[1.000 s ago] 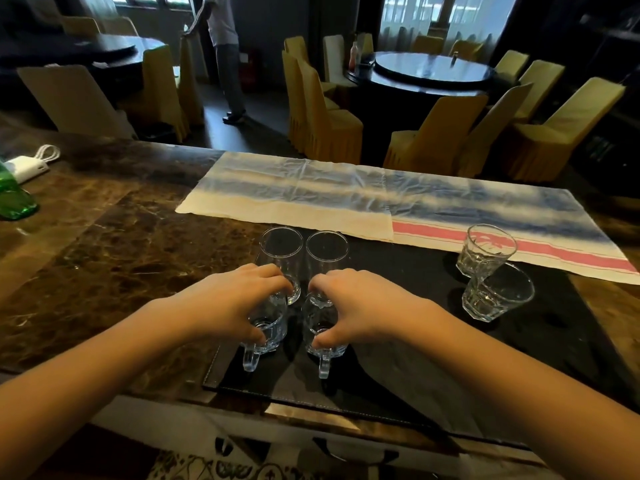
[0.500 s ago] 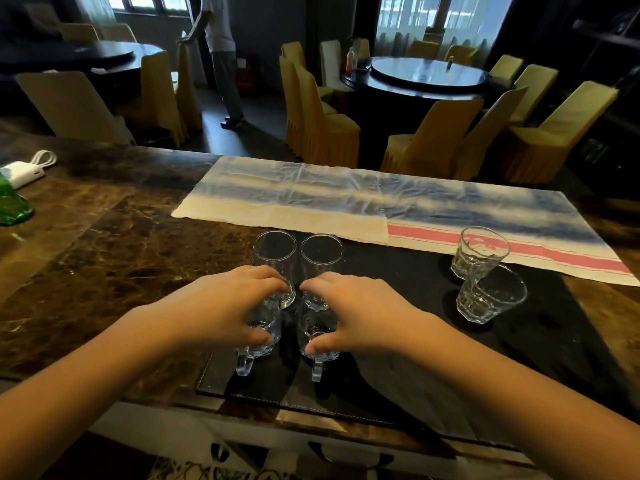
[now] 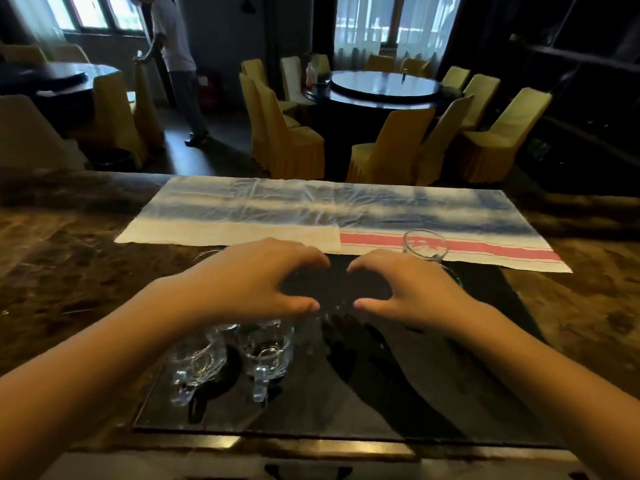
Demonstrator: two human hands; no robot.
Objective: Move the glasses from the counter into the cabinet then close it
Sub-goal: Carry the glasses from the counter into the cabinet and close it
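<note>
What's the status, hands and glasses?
Left hand and right hand open, hovering over black mat, holding nothing. Two handled glasses on mat under left hand. Tumbler behind right hand. Nothing blocking.

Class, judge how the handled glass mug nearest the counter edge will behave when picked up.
The handled glass mug is clear glass, so probably fragile and slippery. Its thick walls suggest weight for its size. It stands squat on the black mat, so it seems unlikely to tip.

Your left hand [image 3: 249,282], right hand [image 3: 412,292]: curled, empty | two clear handled glass mugs [image 3: 232,355]: near-left on black mat [image 3: 433,393]
</note>
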